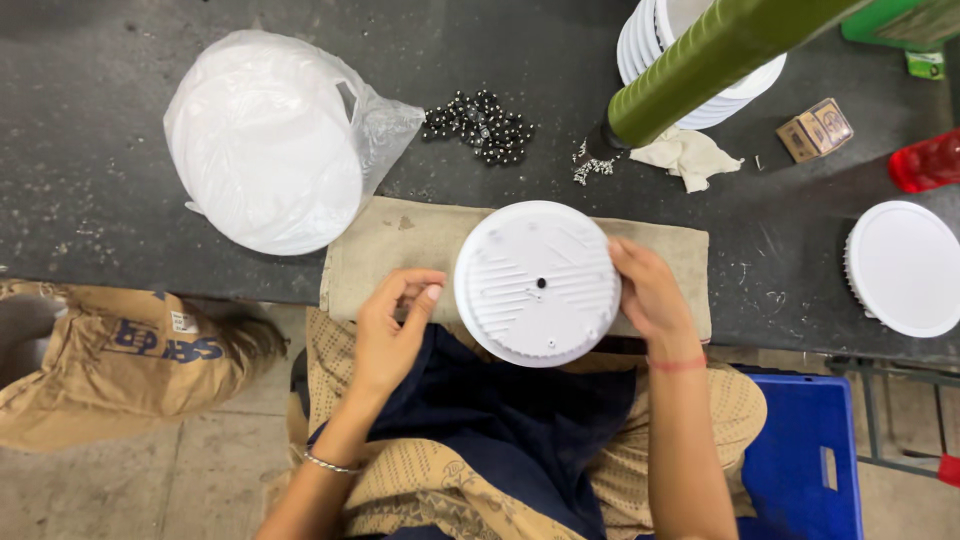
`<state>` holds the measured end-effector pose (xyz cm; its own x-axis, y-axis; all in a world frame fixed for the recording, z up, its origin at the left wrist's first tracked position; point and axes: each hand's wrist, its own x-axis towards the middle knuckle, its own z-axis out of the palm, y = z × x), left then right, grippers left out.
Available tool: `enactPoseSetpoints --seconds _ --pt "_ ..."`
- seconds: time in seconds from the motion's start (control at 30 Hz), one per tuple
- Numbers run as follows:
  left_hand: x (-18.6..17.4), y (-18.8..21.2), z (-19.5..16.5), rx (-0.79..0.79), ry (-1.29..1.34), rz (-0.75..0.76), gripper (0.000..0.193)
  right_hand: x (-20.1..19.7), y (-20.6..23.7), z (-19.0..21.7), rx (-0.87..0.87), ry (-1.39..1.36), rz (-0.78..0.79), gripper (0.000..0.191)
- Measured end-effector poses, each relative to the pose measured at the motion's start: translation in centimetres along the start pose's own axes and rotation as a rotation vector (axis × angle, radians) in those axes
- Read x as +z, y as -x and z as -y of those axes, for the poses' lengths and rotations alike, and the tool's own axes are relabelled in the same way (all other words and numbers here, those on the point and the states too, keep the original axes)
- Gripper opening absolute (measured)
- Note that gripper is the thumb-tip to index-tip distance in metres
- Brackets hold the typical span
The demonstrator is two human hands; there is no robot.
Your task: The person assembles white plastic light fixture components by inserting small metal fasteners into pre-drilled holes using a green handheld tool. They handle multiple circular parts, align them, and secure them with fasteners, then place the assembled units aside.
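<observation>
A round white ribbed plastic housing (537,283) with a small hole in its middle rests on a beige cloth (400,240) at the near edge of a dark workbench (100,150). My right hand (648,292) grips the housing's right rim. My left hand (395,325) hovers just left of the housing with its fingers curled and thumb against fingertips; whether it pinches something small is too tiny to tell. A silver bangle sits on my left wrist, a red thread on my right.
A clear bag of white discs (270,140) lies at the back left. A heap of dark screws (480,125), smaller silver ones (590,165), a green pole (710,60), stacked white housings (650,40), a rag (690,155), a small box (815,128), another white disc (905,268), a blue crate (805,460).
</observation>
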<state>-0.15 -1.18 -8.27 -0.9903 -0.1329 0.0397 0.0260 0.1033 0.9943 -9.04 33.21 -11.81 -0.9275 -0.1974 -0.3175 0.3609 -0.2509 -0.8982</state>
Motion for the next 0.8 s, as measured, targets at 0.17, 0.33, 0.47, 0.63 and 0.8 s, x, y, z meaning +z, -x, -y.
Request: enactPoseSetpoints --seconds 0.17,0.33,0.47,0.63,0.8 --pt "0.8 0.4 -0.9 0.301 -0.298 0.016 0.051 5.1 -3.5 2.3 -0.193 0.601 -0.163 0.025" --pt "1.1 -0.6 -1.1 0.362 -0.545 0.171 0.107 6.7 1.4 3.2 -0.526 0.942 -0.416 0.019" --pt "1.7 -1.8 -0.4 0.358 -0.630 0.208 0.119 6.2 4.5 2.4 -0.415 0.876 -0.355 0.028" --pt "3.6 -2.5 0.5 0.353 -0.648 0.203 0.124 6.9 4.6 0.0 -0.449 0.895 -0.276 0.042" --pt "5.5 -1.5 0.6 0.354 -0.698 0.101 0.123 6.6 3.1 0.7 -0.496 1.031 -0.302 0.042"
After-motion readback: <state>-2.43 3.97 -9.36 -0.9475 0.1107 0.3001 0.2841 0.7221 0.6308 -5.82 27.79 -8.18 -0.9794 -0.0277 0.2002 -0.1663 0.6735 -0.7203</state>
